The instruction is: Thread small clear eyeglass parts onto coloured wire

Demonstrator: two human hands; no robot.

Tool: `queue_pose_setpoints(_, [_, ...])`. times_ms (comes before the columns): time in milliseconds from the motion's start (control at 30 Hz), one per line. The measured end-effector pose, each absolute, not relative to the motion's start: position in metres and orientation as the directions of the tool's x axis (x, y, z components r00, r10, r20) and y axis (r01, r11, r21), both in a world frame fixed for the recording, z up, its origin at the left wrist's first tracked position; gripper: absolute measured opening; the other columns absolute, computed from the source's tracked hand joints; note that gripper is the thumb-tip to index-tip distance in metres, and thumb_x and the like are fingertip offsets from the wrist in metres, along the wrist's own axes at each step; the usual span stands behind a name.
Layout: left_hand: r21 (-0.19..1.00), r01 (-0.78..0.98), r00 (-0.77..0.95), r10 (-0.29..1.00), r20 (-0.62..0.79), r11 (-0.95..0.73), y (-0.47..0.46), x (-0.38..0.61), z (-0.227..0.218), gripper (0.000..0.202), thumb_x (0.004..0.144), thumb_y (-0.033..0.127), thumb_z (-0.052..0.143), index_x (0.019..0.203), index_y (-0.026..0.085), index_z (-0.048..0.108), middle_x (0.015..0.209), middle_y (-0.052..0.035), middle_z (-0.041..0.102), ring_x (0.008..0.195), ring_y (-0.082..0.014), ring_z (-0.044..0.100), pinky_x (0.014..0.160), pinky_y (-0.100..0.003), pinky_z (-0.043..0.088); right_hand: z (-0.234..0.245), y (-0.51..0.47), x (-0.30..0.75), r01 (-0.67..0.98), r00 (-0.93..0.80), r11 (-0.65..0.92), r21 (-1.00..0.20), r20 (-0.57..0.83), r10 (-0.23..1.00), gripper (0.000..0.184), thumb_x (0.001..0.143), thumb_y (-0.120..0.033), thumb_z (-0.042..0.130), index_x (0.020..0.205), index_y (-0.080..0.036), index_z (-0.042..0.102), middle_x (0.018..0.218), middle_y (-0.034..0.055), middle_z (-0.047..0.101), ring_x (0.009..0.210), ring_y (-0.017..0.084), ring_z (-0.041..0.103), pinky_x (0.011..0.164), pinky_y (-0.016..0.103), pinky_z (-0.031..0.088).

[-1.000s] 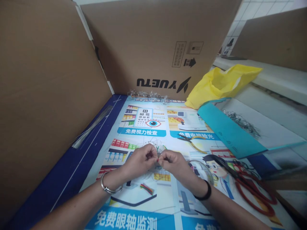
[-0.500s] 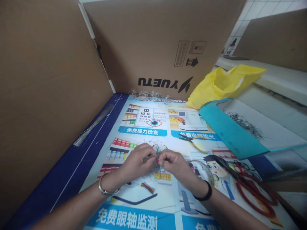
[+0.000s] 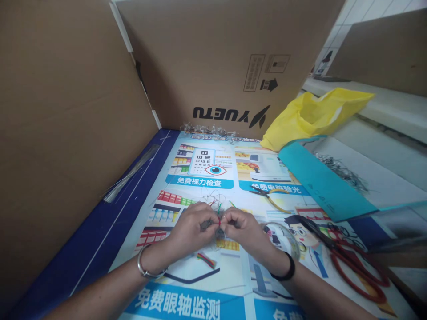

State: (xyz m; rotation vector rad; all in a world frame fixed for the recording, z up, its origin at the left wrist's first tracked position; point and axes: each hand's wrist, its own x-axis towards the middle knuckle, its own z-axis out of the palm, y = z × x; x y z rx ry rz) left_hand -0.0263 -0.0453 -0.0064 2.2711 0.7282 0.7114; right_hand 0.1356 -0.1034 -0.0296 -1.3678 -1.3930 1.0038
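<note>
My left hand (image 3: 196, 226) and my right hand (image 3: 243, 229) meet over the printed sheet, both closed in a pinch. Between their fingertips a small red strand (image 3: 219, 221) shows, gripped from both sides; its exact kind is too small to tell. Behind the fingertips, thin looping wires (image 3: 213, 195) spread out, with bits of green and red strand among them. Below the hands lies a little bundle of coloured strands (image 3: 206, 261) in red, yellow and green. A clear round dish or roll (image 3: 283, 238) lies just right of my right hand, partly covered by it.
Yellow-handled pliers (image 3: 271, 198) and large red-handled scissors (image 3: 358, 264) lie to the right. A teal box (image 3: 325, 178) holds metal wire pieces, beside a yellow bag (image 3: 310, 115). Cardboard walls (image 3: 213, 58) enclose the back and left. Straight wires (image 3: 131, 173) lie at left.
My fingertips have shifted very slightly around the red strand, which now shows as a thinner line between them. Otherwise the scene is the same, apart from a small camera shift.
</note>
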Motion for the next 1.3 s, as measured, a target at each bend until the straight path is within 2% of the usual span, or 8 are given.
queue_pose_setpoints(100, [0.738, 0.316, 0.694, 0.676, 0.25, -0.597, -0.045, -0.025, -0.007, 0.014, 0.073, 0.007, 0.053, 0.067, 0.018, 0.06, 0.071, -0.0018, 0.062, 0.071, -0.0141, 0.055, 0.068, -0.027, 0.042, -0.033, -0.104, 0.135, 0.3, 0.037, 0.083, -0.95, 0.098, 0.994, 0.012, 0.067, -0.01, 0.052, 0.059, -0.018, 0.055, 0.063, -0.0022, 0.055, 0.061, 0.011, 0.051, 0.059, 0.022, 0.04])
queue_pose_setpoints(200, [0.716, 0.323, 0.7, 0.665, 0.26, -0.619, -0.046, -0.026, -0.01, 0.015, 0.072, 0.005, 0.051, 0.068, 0.018, 0.058, 0.07, -0.0016, 0.061, 0.071, -0.0142, 0.054, 0.067, -0.026, 0.042, -0.034, -0.105, 0.134, 0.375, 0.048, 0.126, -0.918, 0.155, 0.987, 0.012, 0.067, -0.008, 0.052, 0.06, -0.018, 0.055, 0.065, -0.0019, 0.054, 0.063, 0.012, 0.051, 0.06, 0.022, 0.039])
queue_pose_setpoints(267, [0.654, 0.316, 0.709, 0.629, 0.319, -0.687, -0.047, -0.027, -0.013, 0.014, 0.073, 0.005, 0.05, 0.07, 0.018, 0.057, 0.072, -0.0023, 0.06, 0.074, -0.0152, 0.054, 0.068, -0.028, 0.041, -0.033, -0.107, 0.134, 0.4, 0.049, 0.132, -0.907, 0.165, 0.985, 0.013, 0.067, -0.008, 0.052, 0.06, -0.019, 0.054, 0.066, -0.0018, 0.054, 0.064, 0.012, 0.051, 0.061, 0.023, 0.039])
queue_pose_setpoints(400, [0.425, 0.285, 0.739, 0.48, 0.473, -0.859, -0.049, -0.03, -0.017, 0.014, 0.078, 0.007, 0.047, 0.075, 0.017, 0.056, 0.085, -0.0059, 0.063, 0.083, -0.018, 0.053, 0.074, -0.033, 0.04, -0.03, -0.108, 0.133, 0.406, 0.036, 0.134, -0.904, 0.162, 0.986, 0.015, 0.066, -0.006, 0.049, 0.059, -0.019, 0.051, 0.063, -0.0027, 0.052, 0.062, 0.012, 0.049, 0.06, 0.022, 0.038])
queue_pose_setpoints(533, [0.305, 0.253, 0.787, 0.379, 0.488, -0.918, -0.048, -0.033, -0.018, 0.016, 0.08, 0.006, 0.045, 0.074, 0.017, 0.054, 0.085, -0.0051, 0.064, 0.08, -0.0168, 0.053, 0.073, -0.033, 0.04, -0.029, -0.109, 0.132, 0.406, 0.036, 0.153, -0.901, 0.183, 0.982, 0.016, 0.065, -0.005, 0.049, 0.058, -0.019, 0.05, 0.062, -0.0032, 0.05, 0.061, 0.011, 0.047, 0.058, 0.022, 0.037])
queue_pose_setpoints(633, [0.287, 0.25, 0.792, 0.366, 0.488, -0.925, -0.047, -0.033, -0.018, 0.017, 0.081, 0.005, 0.044, 0.072, 0.018, 0.052, 0.082, -0.0036, 0.064, 0.077, -0.0153, 0.054, 0.072, -0.032, 0.04, -0.03, -0.108, 0.131, 0.409, 0.041, 0.179, -0.895, 0.214, 0.976, 0.016, 0.065, -0.005, 0.05, 0.058, -0.019, 0.05, 0.062, -0.0029, 0.05, 0.062, 0.012, 0.048, 0.059, 0.022, 0.038])
queue_pose_setpoints(800, [0.313, 0.221, 0.727, 0.37, 0.579, -0.924, -0.045, -0.029, -0.021, 0.016, 0.078, 0.004, 0.047, 0.068, 0.017, 0.049, 0.076, -0.0007, 0.064, 0.071, -0.013, 0.054, 0.067, -0.029, 0.04, -0.029, -0.109, 0.132, 0.408, 0.04, 0.211, -0.889, 0.247, 0.968, 0.015, 0.065, -0.005, 0.051, 0.059, -0.018, 0.051, 0.064, -0.0019, 0.051, 0.064, 0.013, 0.049, 0.061, 0.023, 0.039])
queue_pose_setpoints(1300, [0.339, 0.212, 0.743, 0.376, 0.553, -0.917, -0.043, -0.029, -0.026, 0.016, 0.076, 0.003, 0.049, 0.069, 0.017, 0.047, 0.077, -0.0004, 0.064, 0.07, -0.0126, 0.055, 0.065, -0.028, 0.039, -0.029, -0.108, 0.132, 0.409, 0.024, 0.249, -0.878, 0.284, 0.959, 0.017, 0.066, -0.004, 0.052, 0.06, -0.019, 0.051, 0.065, -0.0012, 0.052, 0.066, 0.013, 0.052, 0.062, 0.024, 0.041])
